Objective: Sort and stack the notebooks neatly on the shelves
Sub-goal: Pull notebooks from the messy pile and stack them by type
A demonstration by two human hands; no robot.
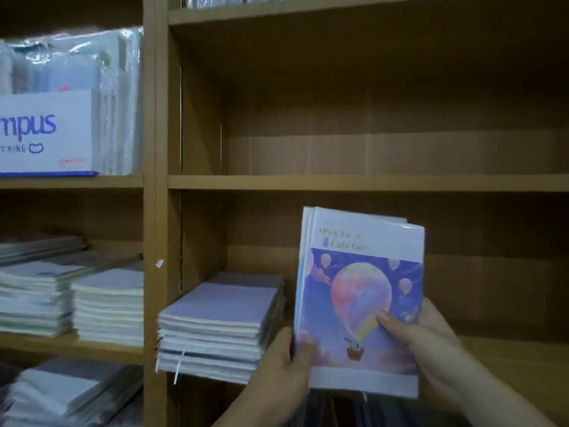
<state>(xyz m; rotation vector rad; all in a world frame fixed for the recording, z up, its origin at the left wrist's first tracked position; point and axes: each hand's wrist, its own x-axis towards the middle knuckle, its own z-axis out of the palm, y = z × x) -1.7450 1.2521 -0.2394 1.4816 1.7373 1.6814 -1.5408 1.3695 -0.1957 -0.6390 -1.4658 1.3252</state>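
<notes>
Lining wooden shelves [369,182], notebook stacks [215,306] beside a held bundle [360,303].

A stack of lilac paper notebooks [221,322] lies at the left end of the brown wooden shelving's [369,182] lower right shelf. Just right of it and nearer, an upright bundle of balloon-printed paper notebooks [360,303] sits between the left hand [283,362] and right hand [431,340]. In the left bay, a white cardboard box [46,134] stands on the upper shelf, clear plastic-wrapped packs [120,103] at its right.
</notes>
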